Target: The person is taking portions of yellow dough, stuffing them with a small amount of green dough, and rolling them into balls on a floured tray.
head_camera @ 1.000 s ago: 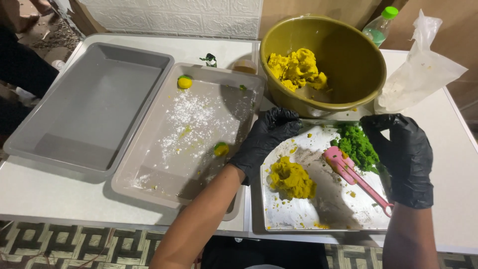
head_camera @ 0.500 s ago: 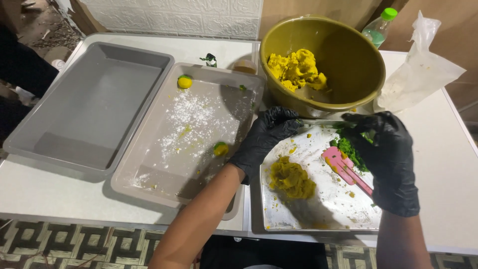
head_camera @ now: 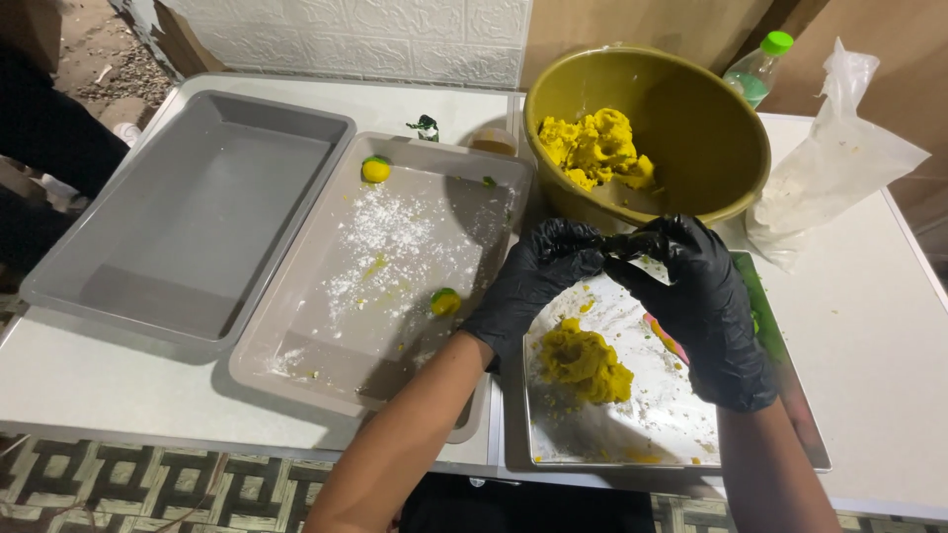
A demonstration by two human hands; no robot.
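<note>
Both my hands came up off the tray [head_camera: 760,449] — left hand [head_camera: 538,276] and right hand [head_camera: 706,306] now meet, fingers [head_camera: 632,247] pinched together. What they hold, I cannot tell. Dough [head_camera: 583,363] sits below — shaping comes next, I think.

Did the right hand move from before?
Yes. The right hand slid left, off the greens and pink tool, to meet the left hand just below the bowl.

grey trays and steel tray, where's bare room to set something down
The far-left grey tray is bare throughout. The floured tray has room between its two balls. The steel tray is crowded: dough lump, both gloved hands above.
</note>
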